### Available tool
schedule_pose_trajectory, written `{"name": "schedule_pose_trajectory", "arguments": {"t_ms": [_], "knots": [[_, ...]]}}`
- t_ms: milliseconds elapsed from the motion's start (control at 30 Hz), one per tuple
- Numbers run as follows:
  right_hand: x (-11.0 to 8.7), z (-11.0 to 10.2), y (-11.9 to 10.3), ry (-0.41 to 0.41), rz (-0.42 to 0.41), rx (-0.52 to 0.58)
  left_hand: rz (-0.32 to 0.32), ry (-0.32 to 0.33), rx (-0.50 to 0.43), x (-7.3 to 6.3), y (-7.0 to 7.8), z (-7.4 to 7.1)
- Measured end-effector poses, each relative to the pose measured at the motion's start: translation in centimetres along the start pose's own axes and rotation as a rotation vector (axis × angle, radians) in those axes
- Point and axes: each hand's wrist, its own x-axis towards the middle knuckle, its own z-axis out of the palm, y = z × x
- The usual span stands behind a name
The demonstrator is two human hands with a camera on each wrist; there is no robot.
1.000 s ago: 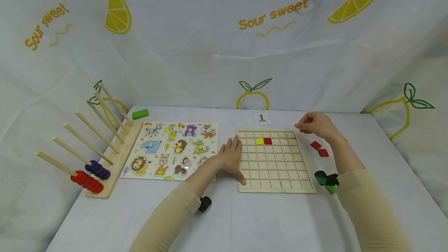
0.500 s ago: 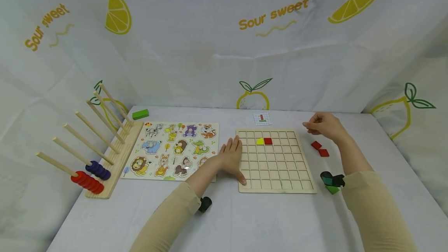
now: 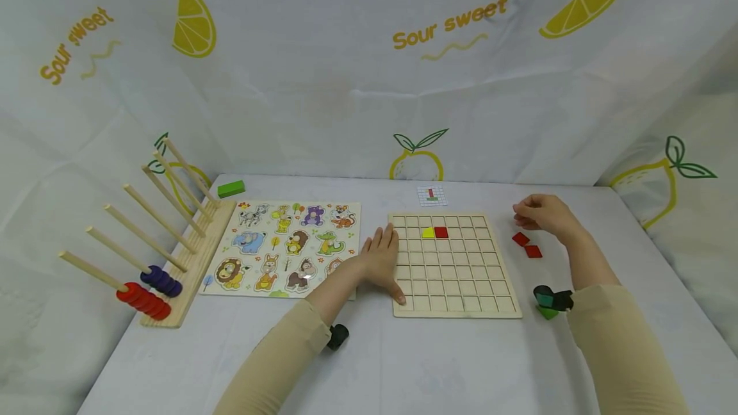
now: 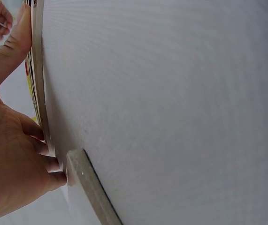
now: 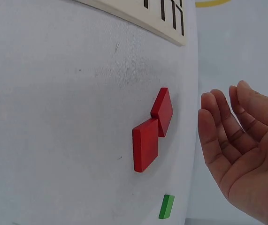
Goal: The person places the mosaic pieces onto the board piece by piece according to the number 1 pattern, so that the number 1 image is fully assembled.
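My left hand [image 3: 382,258] lies along the left edge of a wooden grid board [image 3: 455,272], its fingers straight and its thumb near the lower left corner. A red square tile [image 3: 441,232] sits in the board's second row, right beside a small yellow piece [image 3: 428,233]. Right of the board, my right hand [image 3: 544,215] hovers just above two loose red tiles [image 3: 533,252] that touch at a corner. In the right wrist view its fingers curl loosely, palm showing, with nothing held. A green block [image 5: 166,206] lies near those red tiles.
Behind the board lies a small pattern card [image 3: 432,196]. An animal puzzle board [image 3: 282,245] is to the left, then a peg rack [image 3: 202,245] with red and blue beads. Another green block [image 3: 231,188] sits at the back left; a green piece [image 3: 546,312] shows by the right wrist.
My right hand has moved rightward and slightly nearer, from the board's far right corner to above the loose red tiles. The left hand has stayed in place on the board's edge.
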Motion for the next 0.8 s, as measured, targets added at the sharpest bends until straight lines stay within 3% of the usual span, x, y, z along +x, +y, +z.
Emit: {"name": "schedule_pose_trajectory", "arguments": {"t_ms": [200,433,800], "knots": [[-0.1,-0.5,1.0,-0.034,0.032,-0.018,0.002,-0.003,-0.006,-0.1,0.1,0.0],[-0.1,-1.1,1.8,-0.106,0.091,-0.161,0.005,-0.001,-0.003,-0.2,0.1,-0.1],[0.0,-1.3,2.1,-0.139,0.089,-0.234,0.002,-0.003,-0.001,-0.1,0.1,-0.1]]}}
